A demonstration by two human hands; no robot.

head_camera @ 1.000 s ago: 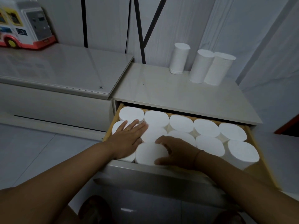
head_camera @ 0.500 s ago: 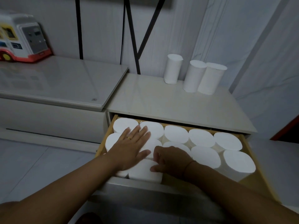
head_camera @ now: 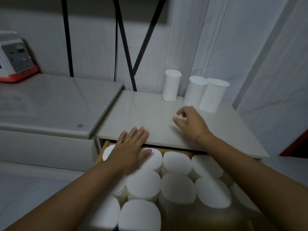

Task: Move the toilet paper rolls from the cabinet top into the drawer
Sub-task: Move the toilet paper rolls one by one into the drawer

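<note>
A: Which of the toilet paper rolls [head_camera: 195,92] first?
B: Nearest of three upright on the cabinet top [head_camera: 141,114]. Right hand [head_camera: 190,124] — empty, half-curled — should grip mid-body; left hand [head_camera: 130,147] lies flat on the drawer [head_camera: 105,145] stock.

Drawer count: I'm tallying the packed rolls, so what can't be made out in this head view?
- Drawer front and right corner: cut off by the lower frame edge and covered by the right forearm.
- Back-left rolls: partly under the left hand, which lies flat on them.
- Right hand: motion-blurred over the cabinet top, so its finger pose is unclear.
- Red-based device: cut off by the left edge.
</note>
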